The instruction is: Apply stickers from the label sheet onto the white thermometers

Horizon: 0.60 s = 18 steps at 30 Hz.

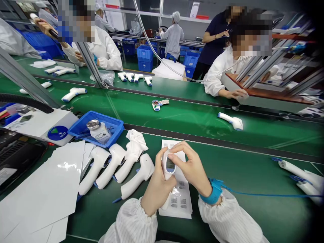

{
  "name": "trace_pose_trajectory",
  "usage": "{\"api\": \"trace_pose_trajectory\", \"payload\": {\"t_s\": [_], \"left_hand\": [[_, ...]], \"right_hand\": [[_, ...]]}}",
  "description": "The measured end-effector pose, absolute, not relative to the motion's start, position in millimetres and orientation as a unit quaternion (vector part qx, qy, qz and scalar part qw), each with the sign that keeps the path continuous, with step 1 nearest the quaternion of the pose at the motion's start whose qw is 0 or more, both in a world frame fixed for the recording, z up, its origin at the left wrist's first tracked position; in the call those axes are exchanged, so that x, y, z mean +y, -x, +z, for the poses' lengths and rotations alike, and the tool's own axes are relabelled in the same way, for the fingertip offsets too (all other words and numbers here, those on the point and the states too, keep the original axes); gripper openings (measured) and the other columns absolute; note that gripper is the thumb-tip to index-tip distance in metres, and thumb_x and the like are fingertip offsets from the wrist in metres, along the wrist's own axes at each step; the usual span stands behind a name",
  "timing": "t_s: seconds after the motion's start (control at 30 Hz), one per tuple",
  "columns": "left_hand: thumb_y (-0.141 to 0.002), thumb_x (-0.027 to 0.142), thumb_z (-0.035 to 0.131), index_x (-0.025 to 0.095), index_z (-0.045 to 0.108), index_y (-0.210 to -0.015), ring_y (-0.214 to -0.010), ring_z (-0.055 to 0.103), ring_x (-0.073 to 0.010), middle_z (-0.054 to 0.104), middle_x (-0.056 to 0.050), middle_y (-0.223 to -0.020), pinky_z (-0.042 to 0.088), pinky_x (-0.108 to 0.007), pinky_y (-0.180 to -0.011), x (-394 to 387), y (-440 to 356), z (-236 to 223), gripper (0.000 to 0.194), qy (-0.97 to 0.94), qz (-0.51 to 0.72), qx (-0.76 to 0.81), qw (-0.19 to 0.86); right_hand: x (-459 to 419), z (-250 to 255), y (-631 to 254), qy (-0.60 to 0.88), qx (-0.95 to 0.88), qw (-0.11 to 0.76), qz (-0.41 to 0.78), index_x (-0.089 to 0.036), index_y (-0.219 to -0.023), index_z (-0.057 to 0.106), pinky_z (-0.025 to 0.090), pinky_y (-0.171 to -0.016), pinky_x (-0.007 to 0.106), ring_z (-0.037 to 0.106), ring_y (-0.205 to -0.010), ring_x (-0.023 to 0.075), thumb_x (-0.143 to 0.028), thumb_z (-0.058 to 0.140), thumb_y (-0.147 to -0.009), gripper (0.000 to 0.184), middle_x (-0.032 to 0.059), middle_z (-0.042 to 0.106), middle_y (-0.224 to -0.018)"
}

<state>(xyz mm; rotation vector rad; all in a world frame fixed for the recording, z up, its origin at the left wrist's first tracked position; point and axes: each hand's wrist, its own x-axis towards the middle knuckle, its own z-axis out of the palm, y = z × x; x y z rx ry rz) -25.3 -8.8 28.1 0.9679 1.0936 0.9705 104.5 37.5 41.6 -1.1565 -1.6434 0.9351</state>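
My left hand (160, 185) is wrapped around a white infrared thermometer (169, 168), its small grey display facing up at me. With thumb and fingers bent, my right hand (191, 163) grips the upper end of the same thermometer. A blue wrist strap (212, 191) circles my right wrist. Beneath both hands lies a sheet of printed labels (182, 202). Left of my hands, several white thermometers (138, 177) rest side by side on the green bench, and a crumpled white cloth (136, 141) covers part of one.
A blue tray (116, 135) holds a bottle with a metal cap (98, 131). Paper sheets (50, 189) cover the left bench. On the green belt ahead are an opened thermometer (158, 104) and a closed one (231, 121). A blue cord (265, 194) stretches rightward. Co-workers sit opposite.
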Motion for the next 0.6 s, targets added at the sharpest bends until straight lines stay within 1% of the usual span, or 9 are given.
{"api": "trace_pose_trajectory", "payload": {"t_s": [0.03, 0.1, 0.17, 0.2, 0.3, 0.37, 0.43, 0.47, 0.6], "left_hand": [[-0.073, 0.008, 0.054, 0.031, 0.029, -0.142, -0.102, 0.061, -0.0237, 0.050, -0.007, -0.131, 0.054, -0.038, -0.087, -8.2, 24.5, 27.8, 0.077, -0.421, 0.433, 0.482, 0.636], [-0.072, 0.008, 0.057, 0.029, 0.031, -0.141, -0.116, 0.055, -0.0263, 0.046, -0.007, -0.136, 0.049, -0.039, -0.097, -6.1, 22.0, 26.6, 0.077, -0.413, 0.452, 0.475, 0.633], [-0.072, 0.010, 0.062, 0.028, 0.024, -0.143, -0.119, 0.055, -0.0274, 0.047, -0.009, -0.137, 0.047, -0.039, -0.100, -2.6, 18.7, 24.9, 0.083, -0.396, 0.476, 0.452, 0.642], [-0.072, 0.012, 0.064, 0.029, 0.018, -0.145, -0.119, 0.055, -0.0282, 0.046, -0.010, -0.137, 0.047, -0.040, -0.099, -0.3, 17.0, 23.9, 0.088, -0.388, 0.488, 0.433, 0.651], [-0.074, 0.020, 0.066, 0.034, -0.010, -0.148, -0.127, 0.049, -0.0313, 0.037, -0.013, -0.146, 0.045, -0.044, -0.100, 7.2, 13.2, 20.6, 0.107, -0.391, 0.493, 0.362, 0.688], [-0.075, 0.023, 0.065, 0.033, -0.019, -0.147, -0.140, 0.032, -0.0315, 0.023, -0.014, -0.155, 0.034, -0.046, -0.109, 10.9, 11.8, 17.5, 0.112, -0.427, 0.462, 0.377, 0.680], [-0.079, 0.027, 0.063, 0.030, -0.016, -0.150, -0.146, 0.017, -0.0296, 0.017, -0.015, -0.157, 0.021, -0.047, -0.115, 12.0, 10.5, 13.0, 0.106, -0.459, 0.410, 0.457, 0.643], [-0.082, 0.030, 0.060, 0.027, -0.011, -0.151, -0.146, 0.018, -0.0292, 0.021, -0.016, -0.155, 0.018, -0.048, -0.116, 11.4, 9.8, 9.9, 0.099, -0.466, 0.380, 0.492, 0.630], [-0.087, 0.044, 0.052, 0.018, 0.031, -0.147, -0.127, 0.047, -0.0309, 0.052, -0.019, -0.131, 0.031, -0.046, -0.108, 3.8, 12.0, -8.7, 0.069, -0.473, 0.296, 0.514, 0.652]], "right_hand": [[35.8, 41.0, -105.6, 0.468, -0.663, 0.429, 0.397, -0.023, -0.086, 0.061, 0.045, -0.086, 0.034, 0.058, -0.093, 0.0188, -0.020, 0.066, -0.081, 0.008, 0.0014, 0.060, -0.094], [30.1, 39.0, -108.3, 0.477, -0.649, 0.388, 0.448, -0.025, -0.105, 0.058, 0.041, -0.097, 0.038, 0.055, -0.109, 0.0217, -0.021, 0.071, -0.076, 0.032, 0.0037, 0.058, -0.113], [22.9, 35.4, -112.2, 0.481, -0.610, 0.348, 0.524, -0.027, -0.124, 0.049, 0.039, -0.102, 0.040, 0.052, -0.117, 0.0235, -0.028, 0.072, -0.076, 0.054, 0.0062, 0.052, -0.129], [19.8, 32.8, -114.6, 0.475, -0.586, 0.327, 0.570, -0.027, -0.131, 0.044, 0.040, -0.102, 0.040, 0.053, -0.118, 0.0237, -0.034, 0.069, -0.080, 0.057, 0.0073, 0.051, -0.132], [21.4, 21.2, -123.4, 0.446, -0.548, 0.263, 0.657, -0.023, -0.132, 0.045, 0.046, -0.093, 0.038, 0.061, -0.106, 0.0225, -0.044, 0.052, -0.091, 0.047, 0.0086, 0.061, -0.122], [37.9, 11.1, -130.4, 0.482, -0.584, 0.239, 0.608, -0.019, -0.125, 0.052, 0.050, -0.082, 0.034, 0.064, -0.094, 0.0215, -0.041, 0.051, -0.091, 0.040, 0.0080, 0.067, -0.108], [69.6, 1.3, -139.3, 0.564, -0.632, 0.225, 0.481, -0.016, -0.118, 0.055, 0.050, -0.073, 0.031, 0.066, -0.085, 0.0208, -0.036, 0.055, -0.089, 0.035, 0.0075, 0.069, -0.100], [90.1, -2.6, -144.9, 0.604, -0.651, 0.218, 0.404, -0.016, -0.115, 0.057, 0.050, -0.072, 0.031, 0.066, -0.084, 0.0206, -0.035, 0.057, -0.088, 0.033, 0.0072, 0.069, -0.099], [178.9, -8.2, -183.2, 0.681, -0.635, 0.251, 0.263, -0.018, -0.121, 0.057, 0.047, -0.089, 0.034, 0.061, -0.104, 0.0238, -0.033, 0.068, -0.082, 0.043, 0.0098, 0.066, -0.114]]}}
